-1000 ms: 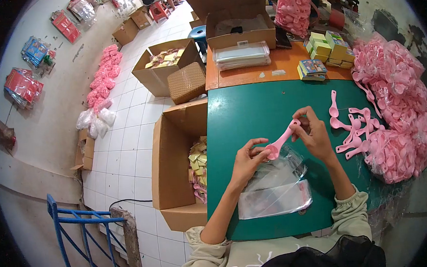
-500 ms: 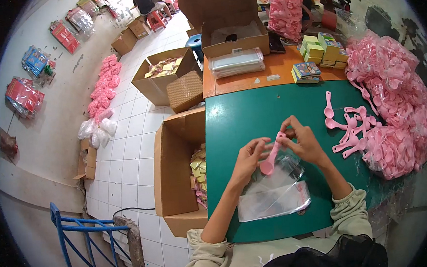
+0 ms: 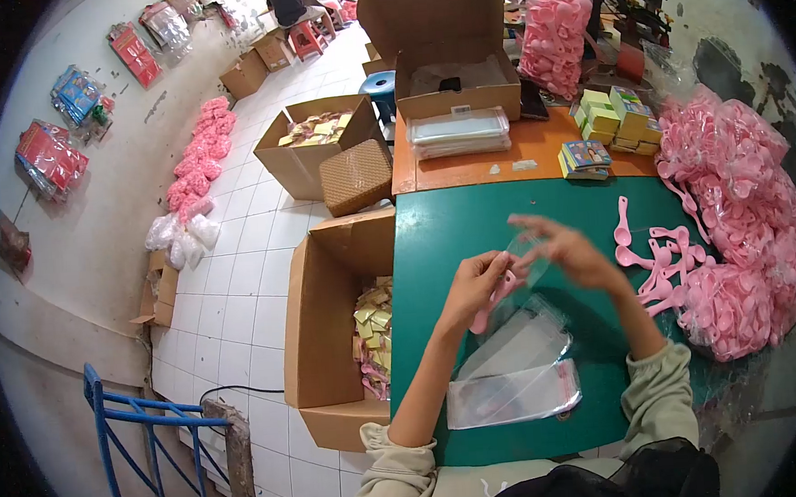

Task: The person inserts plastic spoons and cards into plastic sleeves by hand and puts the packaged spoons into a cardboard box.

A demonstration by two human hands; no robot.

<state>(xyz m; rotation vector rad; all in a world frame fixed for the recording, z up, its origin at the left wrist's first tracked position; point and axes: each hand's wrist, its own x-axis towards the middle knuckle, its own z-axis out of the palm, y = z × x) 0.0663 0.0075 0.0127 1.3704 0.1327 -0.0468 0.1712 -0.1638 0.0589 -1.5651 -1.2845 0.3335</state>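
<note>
My left hand (image 3: 475, 287) is closed, its thumb and fingers pinching a pink measuring spoon (image 3: 494, 303) by the handle end. Clear plastic, which looks like a bag, shows around the spoon and up toward my right hand (image 3: 579, 254). That hand is smeared by motion beside the left fingertips. Its fingers reach out by the clear film (image 3: 528, 257), and whether they grip it is unclear. Below both hands, flat clear plastic bags (image 3: 515, 396) lie overlapping on the green table (image 3: 452, 231).
Loose pink spoons (image 3: 658, 255) and bulging bags of spoons (image 3: 733, 219) cover the table's right side. Small boxes (image 3: 584, 158) and stacked clear bags (image 3: 457, 133) sit at the back. An open carton (image 3: 325, 317) stands at the left edge. A person (image 3: 290, 2) sits far off.
My left hand has closed on the spoon, which has shifted slightly left and down. My right hand has come off the spoon's handle and moved right, with its fingers stretched out. The camera view has shifted a little.
</note>
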